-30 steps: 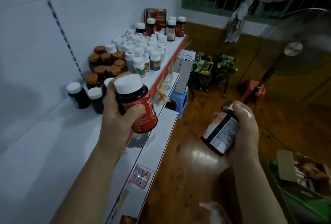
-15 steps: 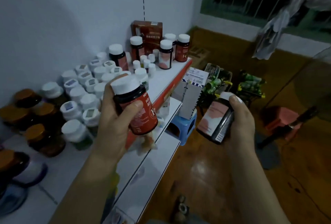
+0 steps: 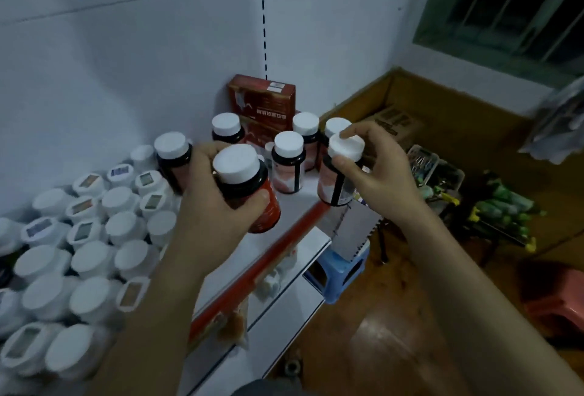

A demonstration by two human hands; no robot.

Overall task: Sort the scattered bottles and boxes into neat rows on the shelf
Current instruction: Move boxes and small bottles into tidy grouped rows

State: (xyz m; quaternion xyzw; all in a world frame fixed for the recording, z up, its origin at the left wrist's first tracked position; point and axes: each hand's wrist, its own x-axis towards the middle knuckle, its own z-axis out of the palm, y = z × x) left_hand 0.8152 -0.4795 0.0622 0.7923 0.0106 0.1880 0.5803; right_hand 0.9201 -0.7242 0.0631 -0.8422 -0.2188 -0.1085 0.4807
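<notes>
Red-labelled dark bottle with white cap (image 3: 246, 187) held in left hand (image 3: 215, 202); right hand (image 3: 376, 171) pinches pink-labelled dark bottle (image 3: 336, 180) by cap, at white shelf (image 3: 303, 202) edge. Wooden floor (image 3: 395, 316) below.

A home storeroom: white shelf (image 3: 294, 202) crowded with supplement bottles (image 3: 94, 237), plastic stools (image 3: 344, 272) on wooden floor.

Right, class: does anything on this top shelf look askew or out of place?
Yes. The red box at the back corner appears upside down: its printed characters look inverted. The white-capped bottles beside it sit in a loose cluster, not rows.
</notes>
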